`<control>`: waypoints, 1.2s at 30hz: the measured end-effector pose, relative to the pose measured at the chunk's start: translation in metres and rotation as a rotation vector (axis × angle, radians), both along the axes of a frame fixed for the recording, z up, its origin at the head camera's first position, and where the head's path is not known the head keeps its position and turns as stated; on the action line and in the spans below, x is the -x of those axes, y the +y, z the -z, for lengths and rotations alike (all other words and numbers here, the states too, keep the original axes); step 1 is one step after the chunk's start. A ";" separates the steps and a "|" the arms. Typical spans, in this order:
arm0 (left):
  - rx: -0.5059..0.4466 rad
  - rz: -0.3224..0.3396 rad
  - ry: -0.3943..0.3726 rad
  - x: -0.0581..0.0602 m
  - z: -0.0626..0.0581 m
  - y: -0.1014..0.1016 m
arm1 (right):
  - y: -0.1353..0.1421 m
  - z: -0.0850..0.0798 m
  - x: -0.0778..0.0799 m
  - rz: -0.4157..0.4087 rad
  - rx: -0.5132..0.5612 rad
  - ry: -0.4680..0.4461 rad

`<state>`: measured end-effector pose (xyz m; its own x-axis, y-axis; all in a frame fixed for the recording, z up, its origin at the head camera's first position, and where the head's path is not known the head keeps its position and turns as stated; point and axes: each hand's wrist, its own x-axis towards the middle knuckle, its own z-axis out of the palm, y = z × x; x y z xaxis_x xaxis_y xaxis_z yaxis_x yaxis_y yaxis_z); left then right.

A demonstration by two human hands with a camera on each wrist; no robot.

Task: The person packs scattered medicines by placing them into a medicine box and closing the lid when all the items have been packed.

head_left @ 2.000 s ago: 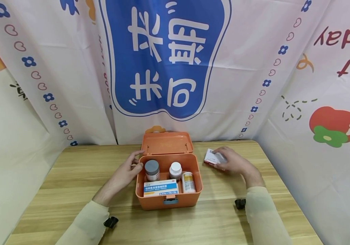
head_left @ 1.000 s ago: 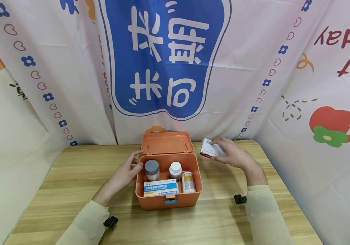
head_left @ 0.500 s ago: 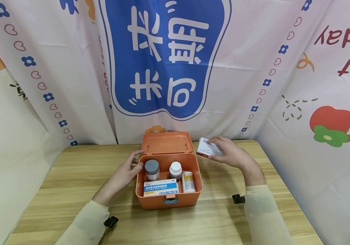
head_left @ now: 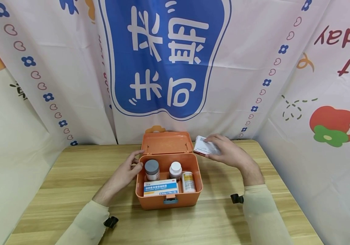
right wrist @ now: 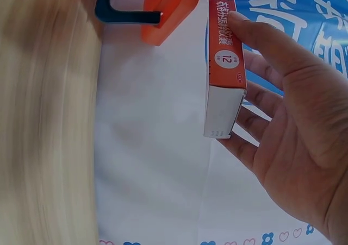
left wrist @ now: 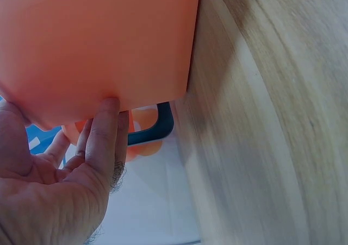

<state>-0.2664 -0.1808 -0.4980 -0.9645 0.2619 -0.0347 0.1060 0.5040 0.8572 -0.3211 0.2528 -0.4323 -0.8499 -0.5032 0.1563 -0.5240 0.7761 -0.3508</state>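
In the head view, an orange storage box (head_left: pixel 150 204) stands on the table with its lid (head_left: pixel 167 143) tipped back. My left hand (head_left: pixel 129 172) rests against its left side near the back corner, fingers mostly straight, touching the outer wall (left wrist: pixel 98 44) in the left wrist view. My right hand (head_left: pixel 231 151) pinches a white and red medicine box (head_left: pixel 206 147), thumb on its red printed edge (right wrist: pixel 224 44) and fingers behind. It hangs above the table, right beside the lid. Inside the storage box are a grey-capped bottle (head_left: pixel 152 170), a white-capped bottle (head_left: pixel 175 170), an orange-labelled bottle (head_left: pixel 188 182) and a blue-and-white medicine box (head_left: pixel 161 188).
A wooden table (head_left: pixel 95 224) lies under everything. A printed cloth (head_left: pixel 223 102) hangs behind it, close to the raised lid. The storage box has a blue-grey latch (head_left: pixel 170 201) in front and a dark handle (left wrist: pixel 157 128) on the lid.
My right hand has lifted the white and red medicine box off the table and carried it leftward toward the storage box's lid. The left hand stays put.
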 end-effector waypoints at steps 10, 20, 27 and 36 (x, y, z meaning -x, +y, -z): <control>0.003 -0.006 -0.008 0.000 -0.001 -0.001 | -0.013 -0.010 -0.008 -0.035 -0.010 0.050; -0.009 -0.001 -0.009 -0.002 -0.002 0.001 | -0.029 -0.016 -0.016 -0.041 -0.035 0.033; -0.016 -0.001 -0.006 -0.002 -0.001 0.001 | -0.041 -0.020 -0.022 -0.043 -0.065 0.019; 0.004 -0.010 -0.004 0.000 -0.001 0.000 | -0.055 -0.025 -0.030 -0.103 -0.085 0.066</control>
<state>-0.2663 -0.1806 -0.4967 -0.9668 0.2523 -0.0395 0.0977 0.5084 0.8555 -0.2908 0.1983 -0.4078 -0.7824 -0.6010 0.1633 -0.6221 0.7424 -0.2487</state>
